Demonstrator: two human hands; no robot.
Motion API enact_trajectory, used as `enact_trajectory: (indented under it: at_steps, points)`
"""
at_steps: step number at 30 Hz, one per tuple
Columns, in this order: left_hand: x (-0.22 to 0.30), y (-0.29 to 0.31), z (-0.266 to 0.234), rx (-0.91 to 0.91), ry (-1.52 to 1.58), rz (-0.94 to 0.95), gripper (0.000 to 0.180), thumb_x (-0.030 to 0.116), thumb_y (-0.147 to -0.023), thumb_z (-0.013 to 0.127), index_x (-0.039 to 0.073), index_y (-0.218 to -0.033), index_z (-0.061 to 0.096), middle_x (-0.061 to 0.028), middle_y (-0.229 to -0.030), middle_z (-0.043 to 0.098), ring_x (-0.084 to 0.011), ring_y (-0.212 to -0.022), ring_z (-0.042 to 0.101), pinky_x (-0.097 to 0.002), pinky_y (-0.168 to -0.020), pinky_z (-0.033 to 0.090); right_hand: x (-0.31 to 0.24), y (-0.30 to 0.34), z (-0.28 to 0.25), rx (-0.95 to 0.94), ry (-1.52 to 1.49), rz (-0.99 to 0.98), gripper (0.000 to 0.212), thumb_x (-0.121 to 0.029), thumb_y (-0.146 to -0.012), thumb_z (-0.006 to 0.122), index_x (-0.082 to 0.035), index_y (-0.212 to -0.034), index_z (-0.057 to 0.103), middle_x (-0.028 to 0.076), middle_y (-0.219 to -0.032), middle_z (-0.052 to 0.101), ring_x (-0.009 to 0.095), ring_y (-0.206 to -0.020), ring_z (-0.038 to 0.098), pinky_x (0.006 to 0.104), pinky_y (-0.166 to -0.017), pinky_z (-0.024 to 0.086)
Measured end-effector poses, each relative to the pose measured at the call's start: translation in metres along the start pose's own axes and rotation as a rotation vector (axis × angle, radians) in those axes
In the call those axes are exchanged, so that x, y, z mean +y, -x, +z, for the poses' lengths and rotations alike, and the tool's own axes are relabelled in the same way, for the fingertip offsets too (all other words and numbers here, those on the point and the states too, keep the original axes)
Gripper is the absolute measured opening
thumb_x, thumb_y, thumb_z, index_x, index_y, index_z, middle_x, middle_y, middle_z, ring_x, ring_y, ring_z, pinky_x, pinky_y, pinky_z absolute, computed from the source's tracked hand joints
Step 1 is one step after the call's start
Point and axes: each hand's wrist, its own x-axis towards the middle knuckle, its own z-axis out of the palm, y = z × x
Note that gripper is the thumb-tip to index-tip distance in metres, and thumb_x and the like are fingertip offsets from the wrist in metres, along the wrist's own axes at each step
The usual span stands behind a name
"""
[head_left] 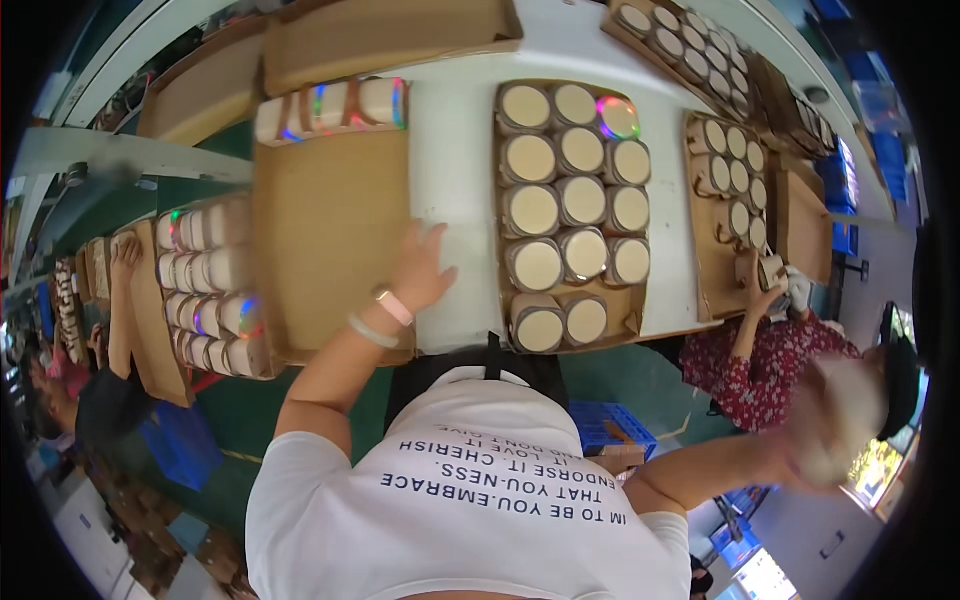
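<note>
My left hand, a pink-strapped watch at its wrist, hovers over or rests on the white table with its fingers spread and nothing in them. It is beside a shallow cardboard tray with a row of white cylinders with brown bands at its far end, some glowing in colours. To its right stands another tray of round cream-topped cylinders; one cylinder glows in rainbow colours. My right arm reaches out far right. My right hand is smeared by motion, against a pale blurred shape I cannot make out.
At right, a co-worker in a red floral top handles a cylinder at another cardboard tray. More filled trays stand at the far right. On the left are rows of white cylinders and another person's arm. A blue crate sits below the table edge.
</note>
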Motion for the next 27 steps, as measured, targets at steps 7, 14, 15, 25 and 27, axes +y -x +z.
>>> enact_trajectory:
  at_steps: [7, 14, 15, 25, 27]
  points:
    - [0.044, 0.019, 0.019, 0.347, 0.008, -0.055, 0.075, 0.013, -0.073, 0.069, 0.0, -0.135, 0.03, -0.0291, -0.133, 0.034, -0.0454, -0.123, 0.034, -0.0482, -0.103, 0.032, 0.077, 0.005, -0.079, -0.024, -0.816, -0.034, 0.049, -0.026, -0.087, 0.047, 0.007, -0.124, 0.045, 0.02, -0.129, 0.045, 0.031, -0.12, 0.043, 0.0414, -0.103, 0.032]
    - [0.024, -0.018, 0.112, 0.277, 0.562, -0.276, 0.075, 0.022, -0.088, 0.06, 0.001, -0.144, 0.016, -0.0254, -0.142, 0.031, -0.0355, -0.128, 0.037, -0.0401, -0.105, 0.033, 0.258, 0.148, -0.049, -0.485, 0.907, 0.181, 0.082, -0.01, -0.061, 0.069, -0.003, -0.135, 0.035, 0.022, -0.123, 0.041, 0.036, -0.117, 0.04, 0.0454, -0.102, 0.032]
    - [0.023, -0.023, 0.114, 0.291, 0.562, -0.289, 0.075, 0.022, -0.088, 0.06, 0.001, -0.144, 0.016, -0.0254, -0.142, 0.031, -0.0355, -0.128, 0.037, -0.0401, -0.105, 0.033, 0.248, 0.152, -0.052, -0.698, 0.958, 0.085, 0.079, -0.011, -0.059, 0.069, -0.004, -0.131, 0.038, 0.021, -0.122, 0.042, 0.04, -0.115, 0.038, 0.0482, -0.1, 0.032]
    - [0.074, -0.053, 0.195, 0.379, 0.803, -0.22, 0.06, 0.017, -0.093, 0.049, -0.005, -0.141, 0.021, -0.0237, -0.139, 0.037, -0.0296, -0.13, 0.036, -0.0346, -0.108, 0.029, 0.235, 0.147, -0.093, -1.379, 0.923, 0.095, 0.08, -0.006, -0.051, 0.071, -0.012, -0.127, 0.045, 0.013, -0.124, 0.043, 0.038, -0.115, 0.04, 0.0505, -0.095, 0.034]
    - [0.102, -0.053, 0.199, 0.381, 0.662, -0.19, 0.061, 0.018, -0.092, 0.05, -0.006, -0.141, 0.022, -0.0253, -0.14, 0.036, -0.0306, -0.131, 0.035, -0.0356, -0.109, 0.027, 0.239, 0.138, -0.108, -1.386, 0.976, 0.13, 0.081, -0.004, -0.05, 0.069, -0.012, -0.128, 0.045, 0.014, -0.123, 0.044, 0.039, -0.116, 0.04, 0.0494, -0.097, 0.035]
